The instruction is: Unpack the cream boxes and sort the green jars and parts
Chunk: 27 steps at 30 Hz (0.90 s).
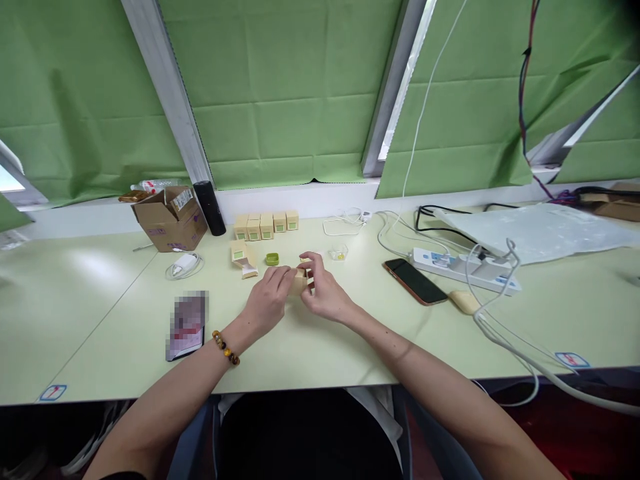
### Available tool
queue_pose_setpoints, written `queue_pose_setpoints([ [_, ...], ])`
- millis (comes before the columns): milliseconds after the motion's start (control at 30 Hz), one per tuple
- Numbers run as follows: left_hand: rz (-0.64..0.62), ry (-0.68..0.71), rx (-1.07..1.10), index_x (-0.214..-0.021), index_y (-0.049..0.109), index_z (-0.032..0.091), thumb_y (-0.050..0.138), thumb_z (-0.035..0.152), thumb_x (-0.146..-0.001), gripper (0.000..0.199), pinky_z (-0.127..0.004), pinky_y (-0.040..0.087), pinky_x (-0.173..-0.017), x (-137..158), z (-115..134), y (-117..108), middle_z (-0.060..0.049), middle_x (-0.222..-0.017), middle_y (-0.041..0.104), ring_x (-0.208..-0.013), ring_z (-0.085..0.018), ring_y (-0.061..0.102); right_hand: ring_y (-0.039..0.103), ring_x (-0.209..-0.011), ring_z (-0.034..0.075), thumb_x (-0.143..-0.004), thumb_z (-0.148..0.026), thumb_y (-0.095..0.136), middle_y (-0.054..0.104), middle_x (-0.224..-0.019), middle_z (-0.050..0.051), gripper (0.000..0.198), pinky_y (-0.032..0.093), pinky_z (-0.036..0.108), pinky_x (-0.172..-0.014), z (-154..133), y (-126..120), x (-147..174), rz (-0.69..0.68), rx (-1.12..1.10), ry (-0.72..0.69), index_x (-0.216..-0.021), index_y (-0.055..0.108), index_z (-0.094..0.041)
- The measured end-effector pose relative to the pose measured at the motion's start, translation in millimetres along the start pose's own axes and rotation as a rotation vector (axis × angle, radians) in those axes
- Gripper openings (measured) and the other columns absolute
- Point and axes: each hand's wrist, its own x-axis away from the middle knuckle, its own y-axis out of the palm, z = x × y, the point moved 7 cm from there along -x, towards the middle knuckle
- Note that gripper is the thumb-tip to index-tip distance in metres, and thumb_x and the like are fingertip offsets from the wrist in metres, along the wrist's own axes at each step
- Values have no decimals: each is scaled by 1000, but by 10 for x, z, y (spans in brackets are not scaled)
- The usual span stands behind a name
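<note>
Between my two hands, a small tan cardboard box (299,283) is held just above the table. My left hand (267,297) grips it from the left, its fingers bent over the side. On the right, my right hand (324,291) has its thumb and fingers closed at the box's edge. Just beyond them sits a small green container (272,259). An unfolded tan carton (243,259) lies to its left. A clear little dish (339,253) with something yellow in it stands behind my right hand.
Several small tan boxes (254,227) line up at the back. A cardboard box (170,220) and a black cylinder (210,208) stand at back left. A tablet-like device (187,327) lies front left. A phone (415,281), power strip (463,270) and cables lie right.
</note>
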Motion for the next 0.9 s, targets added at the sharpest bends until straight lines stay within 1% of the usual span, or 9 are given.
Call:
queue_pose_setpoints([
  [167, -26, -148, 166, -143, 45, 18, 50, -1, -86, 60, -48, 56, -101, 44, -152, 64, -16, -136, 61, -127, -31, 57, 55, -61, 13, -78, -13, 54, 66, -125, 9, 68, 50, 33, -64, 89, -98, 0, 34, -108, 52, -140, 31, -30],
  [267, -87, -294, 273, -143, 42, 20, 59, 6, -86, 61, -47, 55, -101, 76, -242, 130, -14, -132, 63, -123, -30, 61, 57, -62, 12, -83, -18, 55, 66, -125, 7, 58, 51, 31, -61, 153, -154, -19, 74, -257, 86, -135, 32, -32],
  [333, -138, -374, 313, -144, 39, 23, 63, 12, -88, 62, -45, 57, -94, 94, -269, 164, -12, -126, 65, -115, -29, 65, 61, -65, 14, -84, -22, 56, 65, -125, 7, 54, 54, 32, -62, 215, -175, -42, 101, -350, 118, -132, 33, -31],
  [400, -169, -396, 325, -145, 36, 24, 64, 17, -89, 63, -43, 58, -87, 99, -262, 175, -10, -121, 67, -106, -28, 68, 63, -68, 15, -86, -25, 57, 64, -125, 8, 51, 56, 33, -63, 282, -198, -68, 137, -367, 134, -130, 34, -30],
  [533, -170, -328, 315, -139, 40, 25, 61, 18, -92, 52, -40, 57, -79, 87, -219, 163, -9, -118, 68, -97, -26, 69, 65, -96, 22, -87, -27, 59, 60, -128, 11, 45, 58, 36, -70, 383, -270, -111, 242, -198, 72, -128, 41, -27],
  [633, -167, -284, 293, -134, 45, 24, 59, 18, -94, 43, -40, 58, -81, 82, -209, 163, -8, -117, 68, -98, -25, 69, 58, -115, 28, -86, -26, 61, 57, -128, 11, 41, 60, 41, -79, 441, -326, -118, 315, -79, 19, -125, 47, -26],
  [733, -168, -252, 299, -139, 47, 24, 57, 16, -95, 46, -40, 59, -86, 73, -196, 166, -10, -124, 67, -105, -25, 69, 54, -120, 32, -86, -21, 62, 59, -124, 12, 37, 57, 50, -92, 411, -387, -100, 376, 118, -62, -123, 54, -26],
  [833, -168, -254, 302, -148, 42, 24, 58, 13, -95, 57, -43, 58, -95, 70, -198, 180, -12, -136, 64, -117, -26, 67, 53, -119, 36, -88, -14, 59, 64, -120, 14, 32, 51, 56, -96, 286, -362, -73, 357, 339, -202, -118, 61, -25],
  [900, -168, -271, 288, -154, 37, 22, 60, 13, -94, 65, -45, 57, -100, 77, -211, 195, -14, -140, 63, -122, -27, 65, 57, -115, 35, -90, -10, 54, 68, -118, 14, 33, 49, 55, -97, 198, -315, -46, 329, 389, -306, -118, 63, -24],
])
